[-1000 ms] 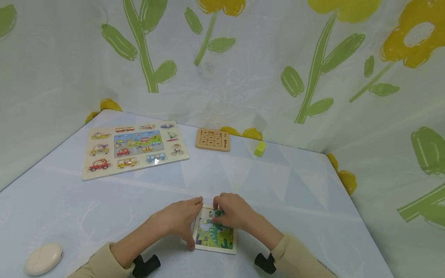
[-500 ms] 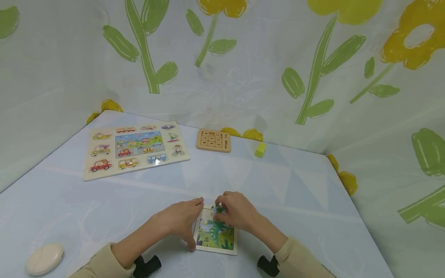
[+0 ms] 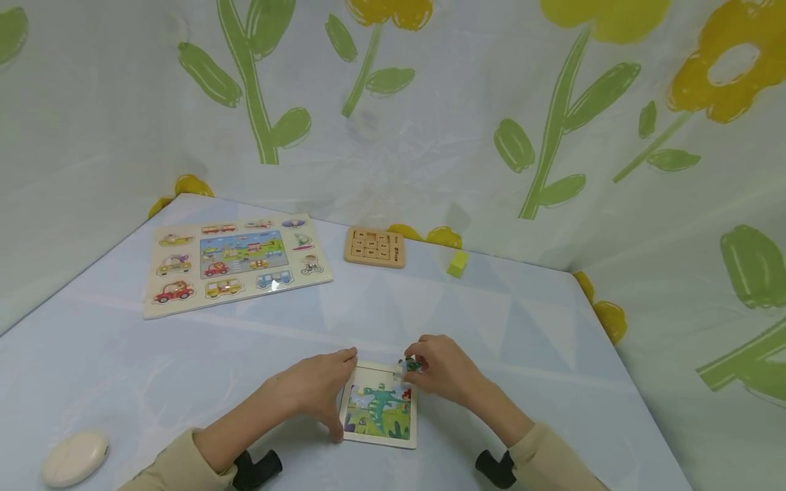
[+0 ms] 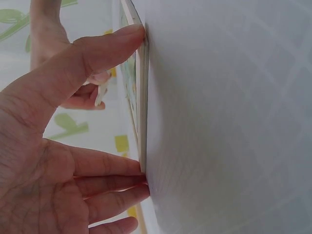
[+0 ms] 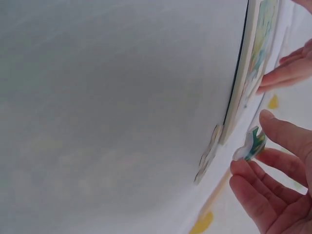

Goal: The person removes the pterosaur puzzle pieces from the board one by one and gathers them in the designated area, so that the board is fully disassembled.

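Observation:
A small dinosaur jigsaw puzzle in a pale wooden tray lies near the front of the table. Along its upper part the bare tray bottom shows, above the green dinosaur picture. My left hand spans the tray's left side, thumb at the lower corner and fairly straight fingers at the upper one. In the left wrist view those fingertips touch the tray's edge. My right hand pinches a green-and-pale puzzle piece near the tray's upper right corner. Another flat puzzle piece lies beside the tray in the right wrist view.
A vehicle puzzle board lies at the back left. A wooden number slide puzzle and a yellow block are along the back edge. At the front left sits a cream oval object.
My right hand has moved right with the puzzle piece, from over the puzzle to the tray's upper right corner, uncovering more of the picture. My left hand stays at the tray's left side.

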Motion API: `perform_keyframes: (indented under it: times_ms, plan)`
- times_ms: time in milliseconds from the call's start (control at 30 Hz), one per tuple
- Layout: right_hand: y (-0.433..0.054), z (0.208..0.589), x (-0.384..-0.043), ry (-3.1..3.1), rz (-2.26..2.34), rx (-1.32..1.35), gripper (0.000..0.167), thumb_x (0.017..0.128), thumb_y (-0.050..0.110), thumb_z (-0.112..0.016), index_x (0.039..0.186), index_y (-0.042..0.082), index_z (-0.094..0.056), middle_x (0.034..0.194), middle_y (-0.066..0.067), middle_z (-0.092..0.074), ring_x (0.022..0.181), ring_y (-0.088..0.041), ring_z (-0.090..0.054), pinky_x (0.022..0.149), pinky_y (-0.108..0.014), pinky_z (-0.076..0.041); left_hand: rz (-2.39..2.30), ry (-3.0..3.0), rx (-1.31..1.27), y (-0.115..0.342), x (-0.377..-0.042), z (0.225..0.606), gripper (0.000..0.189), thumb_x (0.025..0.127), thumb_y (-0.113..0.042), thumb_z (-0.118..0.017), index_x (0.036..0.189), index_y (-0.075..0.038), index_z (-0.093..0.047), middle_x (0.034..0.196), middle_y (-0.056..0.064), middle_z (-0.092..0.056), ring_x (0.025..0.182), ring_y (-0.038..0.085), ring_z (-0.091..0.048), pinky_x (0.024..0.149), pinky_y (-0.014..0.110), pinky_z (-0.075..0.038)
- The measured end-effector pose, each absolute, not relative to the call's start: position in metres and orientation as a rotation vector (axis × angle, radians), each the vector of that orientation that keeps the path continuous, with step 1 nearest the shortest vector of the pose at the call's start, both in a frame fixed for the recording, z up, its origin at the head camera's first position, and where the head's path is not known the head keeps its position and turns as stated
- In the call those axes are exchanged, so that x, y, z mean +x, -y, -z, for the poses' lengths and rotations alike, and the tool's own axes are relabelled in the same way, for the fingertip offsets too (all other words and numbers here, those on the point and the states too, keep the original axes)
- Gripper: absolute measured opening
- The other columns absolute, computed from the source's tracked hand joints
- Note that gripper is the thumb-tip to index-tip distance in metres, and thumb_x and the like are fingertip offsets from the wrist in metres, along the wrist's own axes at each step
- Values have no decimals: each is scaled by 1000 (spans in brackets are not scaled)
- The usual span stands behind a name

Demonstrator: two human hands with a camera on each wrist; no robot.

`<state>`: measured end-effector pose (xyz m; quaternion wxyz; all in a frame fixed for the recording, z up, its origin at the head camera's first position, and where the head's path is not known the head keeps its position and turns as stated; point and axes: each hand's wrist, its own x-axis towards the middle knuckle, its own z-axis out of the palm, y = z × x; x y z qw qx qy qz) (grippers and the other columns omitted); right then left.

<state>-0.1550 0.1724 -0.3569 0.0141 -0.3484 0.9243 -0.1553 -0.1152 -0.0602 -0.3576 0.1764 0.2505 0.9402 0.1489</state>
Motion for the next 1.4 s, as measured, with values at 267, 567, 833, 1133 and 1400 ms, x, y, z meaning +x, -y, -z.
perform_keyframes:
  times_ms: [267,567,833,1133,1400]
  plan:
    - [-193,354,-155,-2895,451,-1009,22,76,14,-80,94,3,-73,70,2,-57,60,-4,-40,51,-16,-36,-426,-2659,710,61,-117,360,112,53,-41,-93,141,6,-42,151,17,-39,138,32,-41,111,44,-40]
    - [-216,353,-156,-2900,386,-1024,20,75,13,-81,91,2,-74,69,2,-61,59,-1,-40,52,-15,-37,-413,-2673,708,60,-116,358,111,53,-41,-93,140,5,-43,150,16,-41,137,32,-43,111,45,-41]
    - [-232,353,-154,-2889,347,-1086,18,74,12,-81,87,3,-75,63,5,-52,58,1,-35,52,-14,-34,-412,-2678,712,60,-116,358,111,52,-40,-93,140,5,-44,150,17,-41,136,32,-44,110,44,-41]
    - [-240,353,-153,-2860,314,-1062,15,73,12,-82,84,4,-76,60,9,-43,58,1,-31,51,-14,-29,-410,-2676,709,60,-116,357,111,52,-41,-93,140,5,-44,150,16,-41,135,32,-44,110,45,-41]
    - [-245,354,-152,-2839,342,-1013,22,71,12,-83,89,1,-77,60,9,-37,57,1,-27,50,-14,-25,-427,-2668,679,59,-115,357,109,53,-40,-93,141,2,-44,150,14,-41,135,31,-44,111,44,-41]
